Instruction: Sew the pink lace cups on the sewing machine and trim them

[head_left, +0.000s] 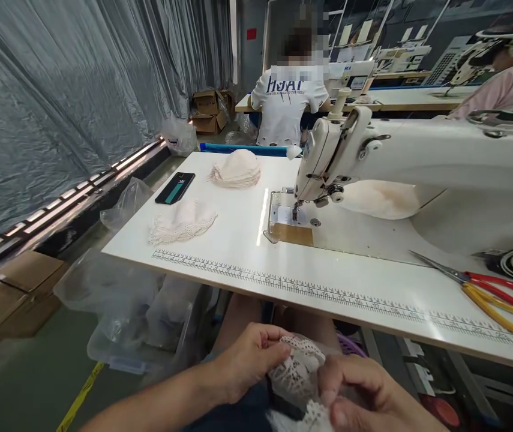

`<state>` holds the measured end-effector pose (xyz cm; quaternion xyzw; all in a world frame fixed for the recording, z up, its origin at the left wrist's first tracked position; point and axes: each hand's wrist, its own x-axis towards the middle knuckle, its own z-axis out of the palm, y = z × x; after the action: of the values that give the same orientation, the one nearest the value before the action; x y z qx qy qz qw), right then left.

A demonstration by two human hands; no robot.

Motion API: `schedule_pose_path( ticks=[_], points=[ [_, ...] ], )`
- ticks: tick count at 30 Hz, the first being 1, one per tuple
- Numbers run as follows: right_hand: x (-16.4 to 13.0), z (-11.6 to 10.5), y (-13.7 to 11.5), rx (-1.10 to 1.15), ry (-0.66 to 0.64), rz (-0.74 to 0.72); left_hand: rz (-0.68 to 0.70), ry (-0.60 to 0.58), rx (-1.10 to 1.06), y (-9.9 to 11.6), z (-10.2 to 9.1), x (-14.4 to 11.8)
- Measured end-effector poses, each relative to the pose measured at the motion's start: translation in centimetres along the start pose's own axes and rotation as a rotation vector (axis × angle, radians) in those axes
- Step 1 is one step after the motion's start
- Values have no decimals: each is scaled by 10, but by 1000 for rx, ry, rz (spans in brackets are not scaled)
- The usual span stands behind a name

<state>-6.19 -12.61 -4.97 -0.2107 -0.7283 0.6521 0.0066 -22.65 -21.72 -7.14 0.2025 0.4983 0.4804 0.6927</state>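
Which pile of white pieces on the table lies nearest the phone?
The flat lace pile, just in front of the phone; the domed stack sits farther right, toward the sewing machine.

Both hands low in frame, left hand [249, 360] and right hand [364, 390] pinching white lace trim [294, 369], sewing machine [373, 156] upper right, scissors [485, 288] right edge

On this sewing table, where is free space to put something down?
Free: the table strip between the lace pile and needle plate, and along the front ruler. Crowded: the right end, with scissors, and under the machine.
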Motion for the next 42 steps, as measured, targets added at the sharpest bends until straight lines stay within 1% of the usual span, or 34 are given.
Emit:
schedule_pose_path(
  ticks=[2,5,9,13,17,19,21,24,27,29,31,35,37,40,42],
  points=[
    [6,2,7,-46,67,19,-11,-18,1,0,0,-4],
    [15,5,19,-114,160,39,-42,-79,-25,-1,0,-9],
    [19,10,26,-131,124,16,-92,-106,-49,-1,-5,-13],
    [16,12,26,-189,128,19,-118,-97,-12,-1,-10,-16],
    [14,16,25,-270,187,18,-43,-92,23,-3,-7,-18],
    [13,18,25,-306,210,19,-9,-60,57,-6,-5,-17],
    [11,18,25,-338,216,40,-19,-16,85,-8,-6,-15],
    [4,14,25,-367,179,89,-78,15,112,-5,-14,-14],
    [-6,8,24,-347,72,119,-143,14,141,3,-23,-15],
    [-12,4,21,-358,31,135,-157,-3,154,6,-26,-16],
    [-17,2,19,-396,20,138,-156,-39,167,8,-27,-18],
    [-21,-1,18,-479,8,80,-162,-107,171,5,-26,-19],
    [-20,-3,18,-502,35,53,-162,-123,166,4,-27,-20],
    [-15,-6,17,-472,63,4,-164,-150,172,6,-28,-20],
    [-10,-9,14,-422,26,-36,-167,-174,196,8,-27,-20]
  ],
)
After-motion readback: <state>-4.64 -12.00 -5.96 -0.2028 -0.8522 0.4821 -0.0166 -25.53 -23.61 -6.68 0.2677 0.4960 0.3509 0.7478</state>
